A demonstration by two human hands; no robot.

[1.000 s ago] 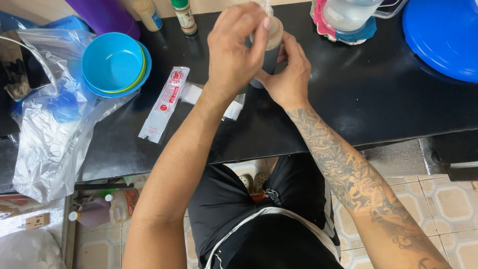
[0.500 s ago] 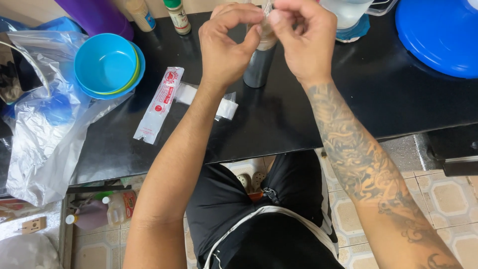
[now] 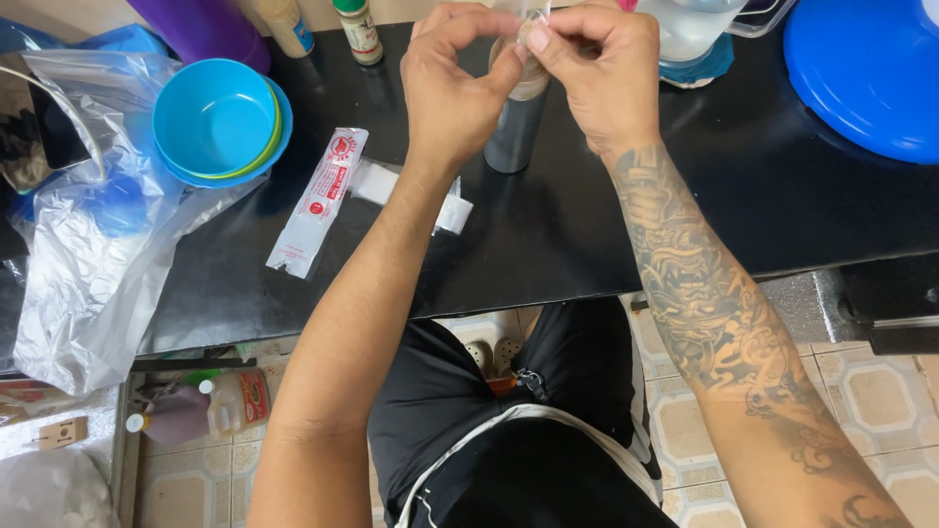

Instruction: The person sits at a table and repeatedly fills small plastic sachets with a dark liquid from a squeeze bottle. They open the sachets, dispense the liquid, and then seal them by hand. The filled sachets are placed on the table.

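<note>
While both hands work above its far edge, the black glossy desk (image 3: 587,244) carries every item in view. At the right end lies a large round blue plastic lid (image 3: 871,78), partly cut off by the frame. At the left end a crumpled clear plastic bag (image 3: 88,264) hangs over the desk edge, and just beside it stands a stack of blue plastic bowls (image 3: 215,122) with a green rim showing between them. Near the bowls, flat on the desk, lies a long white sachet with red print (image 3: 318,200); a folded white paper strip (image 3: 411,196) lies next to it, partly under the left forearm. A dark grey cylindrical metal can (image 3: 514,137) stands upright between the two wrists.

The left hand (image 3: 455,88) and the right hand (image 3: 597,73) are raised together directly above the can. Both thumbs and forefingers are pinched closed on a small clear plastic piece (image 3: 528,29), the remaining fingers curled loosely. The piece is held in the air at the top of the frame, between the fingertips (image 3: 509,54) of both hands, over a pale rounded cap (image 3: 528,83) seated on top of the can. What the piece is cannot be determined, as the fingers cover most of it. A clear plastic jug (image 3: 690,29) stands behind the right hand.
</note>
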